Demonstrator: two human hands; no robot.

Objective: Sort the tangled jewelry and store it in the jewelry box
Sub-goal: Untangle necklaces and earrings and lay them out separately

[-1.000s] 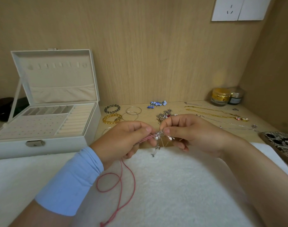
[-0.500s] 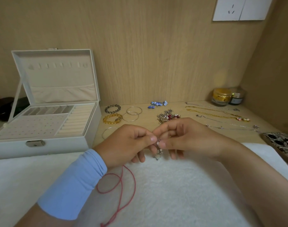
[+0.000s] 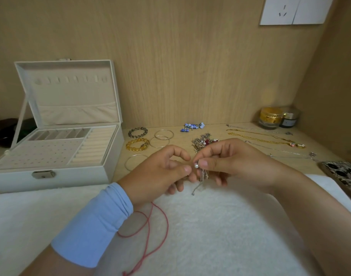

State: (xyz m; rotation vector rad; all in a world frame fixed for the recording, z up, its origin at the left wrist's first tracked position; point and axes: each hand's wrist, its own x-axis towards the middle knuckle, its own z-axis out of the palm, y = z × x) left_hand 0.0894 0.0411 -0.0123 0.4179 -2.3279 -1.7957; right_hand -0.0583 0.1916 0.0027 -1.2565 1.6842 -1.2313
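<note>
Open white jewelry box (image 3: 51,172) sits far left, nearer the left hand (image 3: 160,172). Left hand pinches the red cord (image 3: 148,236), which trails toward the body. Right hand (image 3: 230,162) clamps a small silver pearl-tipped tangle (image 3: 200,174), strands hanging down; possibly earrings. Hands nearly touching.

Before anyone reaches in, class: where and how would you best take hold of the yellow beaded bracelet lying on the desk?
Pinch the near arc of the yellow beaded bracelet from above, one of your fingers inside the loop and one outside. It lies flat on the desk, so there is no underside to get beneath. The right arc nearly meets a thin silver bangle, and a dark beaded bracelet sits just behind.
</note>
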